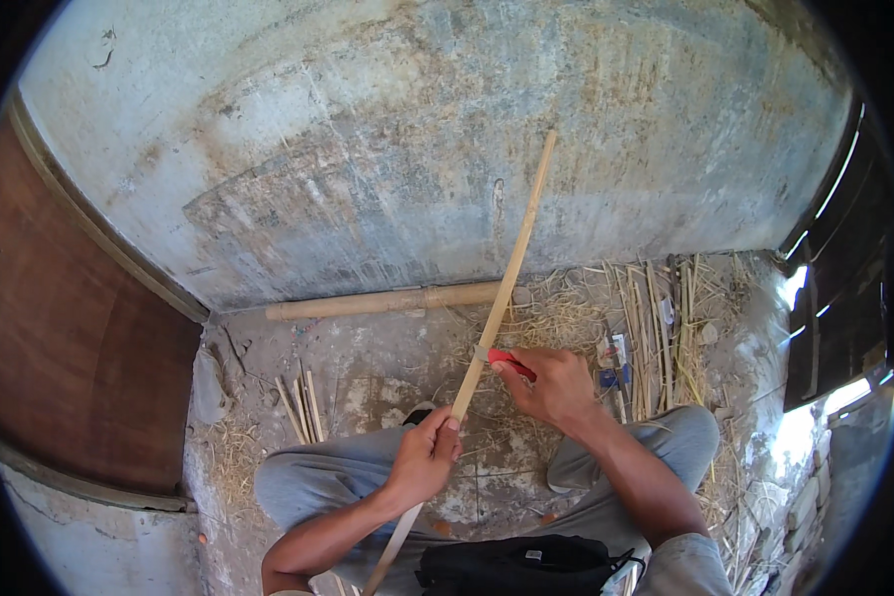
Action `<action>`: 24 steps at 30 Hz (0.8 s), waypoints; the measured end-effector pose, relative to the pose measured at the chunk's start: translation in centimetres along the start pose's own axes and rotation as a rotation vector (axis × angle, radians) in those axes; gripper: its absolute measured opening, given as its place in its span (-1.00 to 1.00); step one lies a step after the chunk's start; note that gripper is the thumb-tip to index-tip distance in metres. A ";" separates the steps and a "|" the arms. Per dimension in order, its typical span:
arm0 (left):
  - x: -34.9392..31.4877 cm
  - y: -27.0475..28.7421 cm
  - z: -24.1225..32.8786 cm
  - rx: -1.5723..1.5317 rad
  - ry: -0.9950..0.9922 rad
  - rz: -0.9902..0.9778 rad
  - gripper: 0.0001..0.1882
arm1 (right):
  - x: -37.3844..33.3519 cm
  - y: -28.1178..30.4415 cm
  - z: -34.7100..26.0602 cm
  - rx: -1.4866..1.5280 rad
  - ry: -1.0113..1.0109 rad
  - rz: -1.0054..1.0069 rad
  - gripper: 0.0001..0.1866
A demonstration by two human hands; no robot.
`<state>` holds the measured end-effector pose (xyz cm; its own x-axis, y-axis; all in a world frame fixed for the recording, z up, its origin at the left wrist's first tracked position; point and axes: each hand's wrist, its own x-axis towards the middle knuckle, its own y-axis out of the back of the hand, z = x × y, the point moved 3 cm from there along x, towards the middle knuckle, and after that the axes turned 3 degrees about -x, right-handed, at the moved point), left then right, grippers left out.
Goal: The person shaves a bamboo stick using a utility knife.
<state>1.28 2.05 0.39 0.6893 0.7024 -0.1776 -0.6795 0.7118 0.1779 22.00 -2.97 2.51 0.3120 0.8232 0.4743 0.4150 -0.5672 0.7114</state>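
A long pale bamboo strip slants across the middle, from near my lap up in front of the wall. My left hand is closed around its lower part, thumb on top. In my right hand is a red-handled knife, gripped with the fingers wrapped round the handle. Its short grey blade meets the strip a little above my left hand. The strip bows slightly, and its lower end passes under my left forearm. Both hands are above the floor, between my bent knees.
A thick bamboo pole lies along the stained wall. Several thin sticks and shavings litter the floor at right. More sticks stand by my left knee. A brown door panel is at left; a black bag rests on my lap.
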 end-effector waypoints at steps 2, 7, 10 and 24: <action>0.0 0.0 0.0 0.000 -0.002 -0.004 -0.73 | 0.1 0.1 0.0 -0.010 0.009 0.001 -0.73; -0.6 -0.4 -0.7 0.003 0.037 -0.038 -0.73 | 1.4 1.0 2.1 -0.060 -0.190 0.009 -0.70; -2.3 -1.7 -1.1 -0.002 0.100 -0.150 -0.72 | 2.9 3.4 5.8 -0.123 -0.393 0.031 -0.68; -0.4 -0.3 -2.4 -0.108 0.073 -0.044 -0.72 | 0.8 -0.1 1.5 -0.009 -0.107 -0.138 -0.73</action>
<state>0.67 1.56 -1.90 0.7016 0.6658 -0.2538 -0.6747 0.7353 0.0642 23.48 -2.31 2.09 0.3421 0.8857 0.3139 0.4525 -0.4481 0.7710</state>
